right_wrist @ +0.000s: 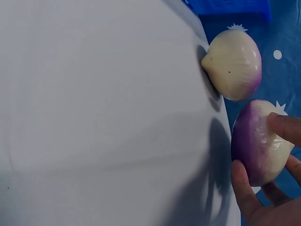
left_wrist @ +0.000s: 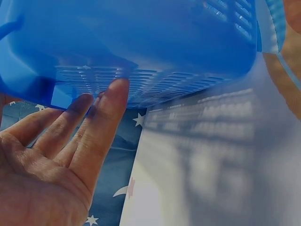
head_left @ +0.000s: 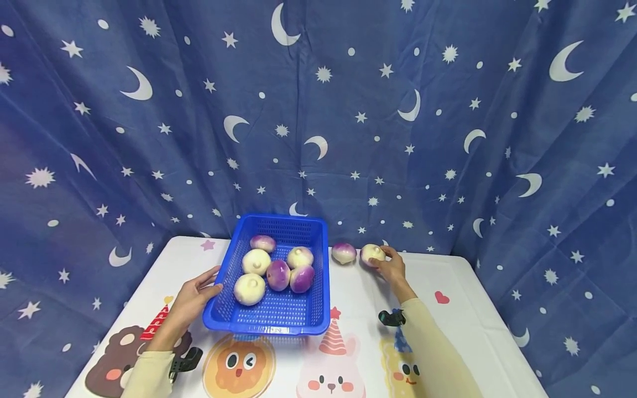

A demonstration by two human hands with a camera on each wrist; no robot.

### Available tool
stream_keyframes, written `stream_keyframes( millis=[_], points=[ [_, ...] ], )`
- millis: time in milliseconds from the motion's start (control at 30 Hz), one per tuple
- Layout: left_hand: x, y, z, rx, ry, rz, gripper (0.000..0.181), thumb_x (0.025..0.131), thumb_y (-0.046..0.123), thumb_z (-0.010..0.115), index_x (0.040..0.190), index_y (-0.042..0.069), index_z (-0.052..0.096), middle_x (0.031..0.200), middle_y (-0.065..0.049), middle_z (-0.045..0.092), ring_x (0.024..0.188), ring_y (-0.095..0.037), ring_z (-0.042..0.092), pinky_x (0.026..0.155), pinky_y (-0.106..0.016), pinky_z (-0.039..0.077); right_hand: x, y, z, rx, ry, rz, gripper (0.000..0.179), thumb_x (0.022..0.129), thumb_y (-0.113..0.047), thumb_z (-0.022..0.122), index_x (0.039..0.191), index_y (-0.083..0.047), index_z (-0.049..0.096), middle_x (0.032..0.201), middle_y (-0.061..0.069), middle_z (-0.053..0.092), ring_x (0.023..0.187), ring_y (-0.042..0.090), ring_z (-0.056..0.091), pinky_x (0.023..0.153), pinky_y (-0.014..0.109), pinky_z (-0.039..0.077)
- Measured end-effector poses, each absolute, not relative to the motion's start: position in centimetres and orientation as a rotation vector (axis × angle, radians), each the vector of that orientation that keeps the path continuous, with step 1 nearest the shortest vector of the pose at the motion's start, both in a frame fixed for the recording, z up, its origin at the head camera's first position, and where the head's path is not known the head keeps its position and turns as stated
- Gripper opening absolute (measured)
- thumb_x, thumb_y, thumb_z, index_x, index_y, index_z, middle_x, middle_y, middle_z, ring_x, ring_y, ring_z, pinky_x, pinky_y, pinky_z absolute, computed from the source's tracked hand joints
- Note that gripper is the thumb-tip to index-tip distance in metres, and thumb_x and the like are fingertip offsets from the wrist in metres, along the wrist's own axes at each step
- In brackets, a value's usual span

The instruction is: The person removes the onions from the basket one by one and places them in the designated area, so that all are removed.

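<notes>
My right hand (head_left: pixel 394 267) grips a purple-and-white turnip (right_wrist: pixel 263 141) near the table's back edge, thumb on one side and fingers on the other. A second turnip (head_left: pixel 344 253) sits just left of it. Several more turnips lie in a blue plastic basket (head_left: pixel 293 316), mostly toward its back and middle. At the basket's left side is my left hand (head_left: pixel 191 298). In the left wrist view its fairly straight, spread fingers (left_wrist: pixel 101 127) reach to the slotted wall, tips right at the plastic.
A white tablecloth (head_left: pixel 365 309) with printed cartoon figures covers the table. Behind it hangs a dark blue curtain (head_left: pixel 348 138) with moons and stars. A small dark device is strapped at each wrist.
</notes>
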State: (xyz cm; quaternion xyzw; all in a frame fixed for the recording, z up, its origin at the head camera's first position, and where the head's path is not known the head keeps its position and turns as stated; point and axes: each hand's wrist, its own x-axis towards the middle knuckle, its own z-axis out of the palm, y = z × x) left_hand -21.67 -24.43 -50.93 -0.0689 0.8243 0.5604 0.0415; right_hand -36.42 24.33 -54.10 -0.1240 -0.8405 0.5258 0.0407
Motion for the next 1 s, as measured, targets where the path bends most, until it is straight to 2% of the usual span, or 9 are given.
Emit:
stream_keyframes(
  millis=[233, 367, 467, 533, 600, 833, 1000],
  points=[
    [-21.6, -24.3, -50.7, -0.202, 2.525, 1.724, 0.062, 0.099, 0.025, 0.057, 0.154, 0.011, 0.033, 0.154, -0.027, 0.035, 0.138, -0.046, 0.043, 0.113, -0.055, 0.036, -36.5, 24.2, -54.4, -0.4, -2.576, 1.621, 0.056, 0.082, -0.011, 0.077, 0.134, -0.008, 0.054, 0.143, 0.019, 0.05, 0.086, 0.02, 0.065, 0.069, 0.024, 0.059],
    [-21.5, -24.3, -50.9, -0.194, 2.526, 1.732, 0.062, 0.099, 0.025, 0.057, 0.153, 0.01, 0.034, 0.154, -0.027, 0.037, 0.137, -0.044, 0.045, 0.113, -0.054, 0.037, -36.5, 24.3, -54.9, -0.402, -2.573, 1.637, 0.055, 0.083, -0.009, 0.075, 0.134, -0.008, 0.054, 0.144, 0.019, 0.049, 0.098, 0.029, 0.065, 0.072, 0.027, 0.06],
    [-21.4, -24.3, -50.9, -0.193, 2.529, 1.731, 0.062, 0.099, 0.026, 0.057, 0.153, 0.011, 0.034, 0.153, -0.027, 0.037, 0.137, -0.045, 0.045, 0.112, -0.055, 0.037, -36.5, 24.4, -54.9, -0.398, -2.592, 1.614, 0.057, 0.084, -0.011, 0.075, 0.136, -0.008, 0.053, 0.144, 0.02, 0.048, 0.111, 0.034, 0.061, 0.085, 0.035, 0.058],
    [-21.4, -24.3, -50.8, -0.197, 2.53, 1.731, 0.061, 0.098, 0.025, 0.057, 0.153, 0.011, 0.034, 0.154, -0.027, 0.036, 0.137, -0.045, 0.044, 0.113, -0.055, 0.037, -36.5, 24.5, -54.9, -0.386, -2.617, 1.574, 0.058, 0.084, -0.014, 0.075, 0.137, -0.008, 0.052, 0.145, 0.021, 0.048, 0.12, 0.036, 0.056, 0.095, 0.04, 0.052],
    [-21.5, -24.3, -50.8, -0.203, 2.532, 1.729, 0.061, 0.099, 0.025, 0.057, 0.154, 0.012, 0.033, 0.154, -0.027, 0.036, 0.138, -0.046, 0.043, 0.113, -0.056, 0.036, -36.5, 24.6, -54.8, -0.376, -2.633, 1.555, 0.061, 0.083, -0.015, 0.075, 0.139, -0.008, 0.05, 0.146, 0.021, 0.047, 0.126, 0.038, 0.052, 0.1, 0.043, 0.048],
    [-21.3, -24.3, -50.7, -0.213, 2.538, 1.711, 0.061, 0.099, 0.026, 0.057, 0.154, 0.012, 0.033, 0.154, -0.027, 0.035, 0.138, -0.046, 0.042, 0.113, -0.056, 0.036, -36.2, 25.4, -53.9, -0.399, -2.578, 1.676, 0.066, 0.086, -0.015, 0.072, 0.145, -0.009, 0.045, 0.153, 0.019, 0.04, 0.134, 0.038, 0.049, 0.095, 0.042, 0.055],
    [-21.3, -24.3, -50.7, -0.195, 2.545, 1.723, 0.061, 0.099, 0.025, 0.056, 0.154, 0.011, 0.033, 0.154, -0.028, 0.036, 0.137, -0.046, 0.043, 0.112, -0.055, 0.037, -35.5, 26.2, -52.8, -0.368, -2.575, 1.627, 0.062, 0.09, -0.018, 0.068, 0.146, -0.009, 0.044, 0.153, 0.017, 0.041, 0.138, 0.038, 0.044, 0.105, 0.047, 0.048]
  ],
)
